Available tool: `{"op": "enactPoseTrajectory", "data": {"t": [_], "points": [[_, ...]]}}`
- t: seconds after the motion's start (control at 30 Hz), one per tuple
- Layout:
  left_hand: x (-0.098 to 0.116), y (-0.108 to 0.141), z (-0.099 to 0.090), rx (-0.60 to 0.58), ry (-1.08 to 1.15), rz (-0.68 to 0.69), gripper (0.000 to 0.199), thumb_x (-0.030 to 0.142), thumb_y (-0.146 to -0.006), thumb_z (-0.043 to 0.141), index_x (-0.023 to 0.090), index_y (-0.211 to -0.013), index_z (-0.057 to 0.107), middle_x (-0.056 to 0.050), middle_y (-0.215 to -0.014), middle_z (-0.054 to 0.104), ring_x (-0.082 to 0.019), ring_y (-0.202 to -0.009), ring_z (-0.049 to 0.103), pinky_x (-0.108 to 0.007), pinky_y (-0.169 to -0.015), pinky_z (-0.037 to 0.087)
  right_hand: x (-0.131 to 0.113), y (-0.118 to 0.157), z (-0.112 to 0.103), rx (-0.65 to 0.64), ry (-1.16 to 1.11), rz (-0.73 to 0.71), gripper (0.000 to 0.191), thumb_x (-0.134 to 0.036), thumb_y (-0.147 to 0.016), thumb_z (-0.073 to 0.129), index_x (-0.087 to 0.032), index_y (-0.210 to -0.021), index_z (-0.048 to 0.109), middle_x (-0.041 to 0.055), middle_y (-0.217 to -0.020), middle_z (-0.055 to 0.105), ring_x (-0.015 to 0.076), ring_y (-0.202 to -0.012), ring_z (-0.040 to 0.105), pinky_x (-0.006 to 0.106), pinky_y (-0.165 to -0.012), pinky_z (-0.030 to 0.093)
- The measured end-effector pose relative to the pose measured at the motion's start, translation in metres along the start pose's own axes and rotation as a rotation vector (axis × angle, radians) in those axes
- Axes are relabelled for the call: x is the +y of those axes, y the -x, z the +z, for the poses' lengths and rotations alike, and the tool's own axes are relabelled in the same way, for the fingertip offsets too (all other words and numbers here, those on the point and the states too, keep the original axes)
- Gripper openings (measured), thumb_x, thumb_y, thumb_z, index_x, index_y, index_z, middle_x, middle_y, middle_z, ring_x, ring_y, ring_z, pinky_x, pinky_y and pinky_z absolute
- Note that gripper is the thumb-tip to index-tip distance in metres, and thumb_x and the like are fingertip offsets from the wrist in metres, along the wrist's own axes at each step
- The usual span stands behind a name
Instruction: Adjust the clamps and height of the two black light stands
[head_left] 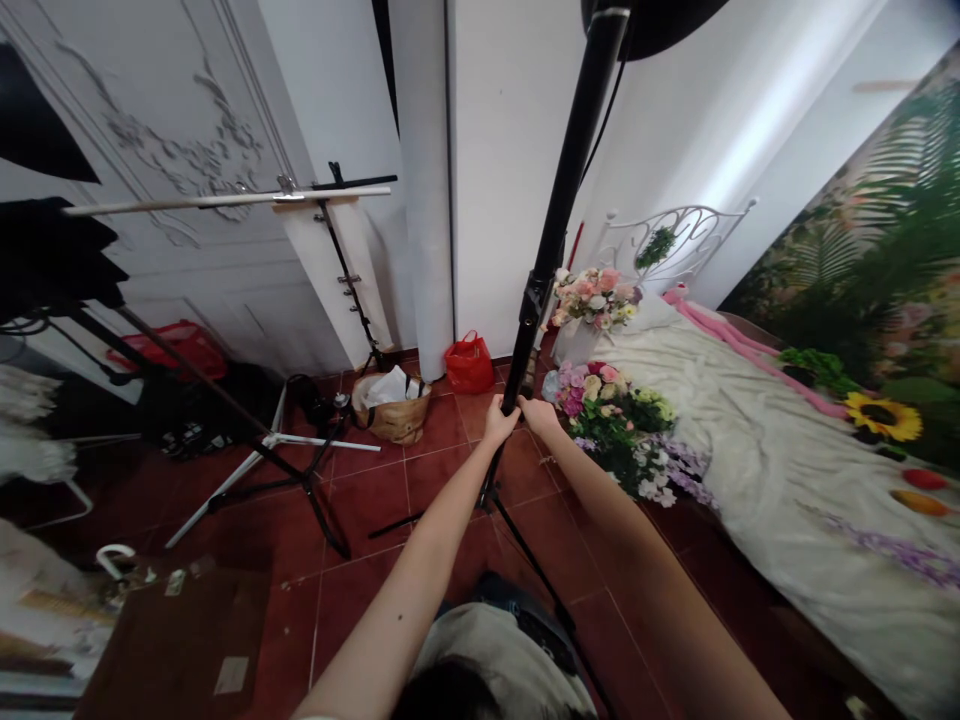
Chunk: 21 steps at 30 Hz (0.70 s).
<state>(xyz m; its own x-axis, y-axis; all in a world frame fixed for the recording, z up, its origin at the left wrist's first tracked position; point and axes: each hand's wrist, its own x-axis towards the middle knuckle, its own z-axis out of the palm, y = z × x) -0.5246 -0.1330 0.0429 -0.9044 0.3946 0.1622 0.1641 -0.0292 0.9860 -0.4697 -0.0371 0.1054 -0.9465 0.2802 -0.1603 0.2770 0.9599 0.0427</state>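
A tall black light stand (560, 215) rises in front of me, and its tripod legs (529, 548) spread over the tiles near my feet. My left hand (501, 420) is closed around the lower pole from the left side. On the right side of the same pole, level with it, my right hand (538, 414) is closed too; its fingertips are partly hidden. Part of a dark lamp head (664, 22) shows at the top, with a thin cable hanging along the pole.
To the right lie bunches of artificial flowers (615, 420) and a bed with a white cover (720, 390). A woven basket (396, 425) and a red bag (469, 364) stand by the wall. Other stands (300, 470) and a cardboard box (180, 640) are at left.
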Motion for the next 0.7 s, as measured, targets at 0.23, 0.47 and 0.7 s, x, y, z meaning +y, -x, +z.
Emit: {"op": "enactPoseTrajectory", "data": {"t": [0.23,0.47,0.7], "points": [[0.000,-0.006,0.006,0.061,-0.109,0.055,0.019,0.023,-0.069,0.059,0.019,-0.087,0.057,0.000,-0.076,0.059,-0.014,-0.072,0.056,-0.026,-0.071,0.045,0.006,-0.006,0.004,0.011,0.023,-0.054,0.033,-0.020,-0.090,0.042,-0.019,-0.123,0.047,0.0128,-0.098,0.068,0.0210,-0.093,0.065,0.026,-0.075,0.045],[0.004,-0.004,0.014,0.137,-0.097,0.067,0.013,0.019,-0.069,0.054,0.019,-0.082,0.056,0.000,-0.074,0.059,-0.013,-0.070,0.055,-0.025,-0.070,0.044,0.009,0.006,0.039,0.200,-0.040,-0.055,0.029,-0.019,-0.091,0.037,-0.014,-0.115,0.053,0.0139,-0.100,0.066,0.0179,-0.091,0.062,0.022,-0.074,0.042],[0.015,-0.003,0.014,0.142,-0.090,0.022,0.009,0.021,-0.070,0.055,0.019,-0.079,0.054,0.001,-0.070,0.055,-0.013,-0.066,0.052,-0.024,-0.068,0.044,0.010,-0.011,0.018,0.056,-0.101,-0.150,0.038,-0.018,-0.088,0.040,-0.013,-0.126,0.042,0.0153,-0.120,0.056,0.0209,-0.113,0.050,0.025,-0.080,0.044]]}}
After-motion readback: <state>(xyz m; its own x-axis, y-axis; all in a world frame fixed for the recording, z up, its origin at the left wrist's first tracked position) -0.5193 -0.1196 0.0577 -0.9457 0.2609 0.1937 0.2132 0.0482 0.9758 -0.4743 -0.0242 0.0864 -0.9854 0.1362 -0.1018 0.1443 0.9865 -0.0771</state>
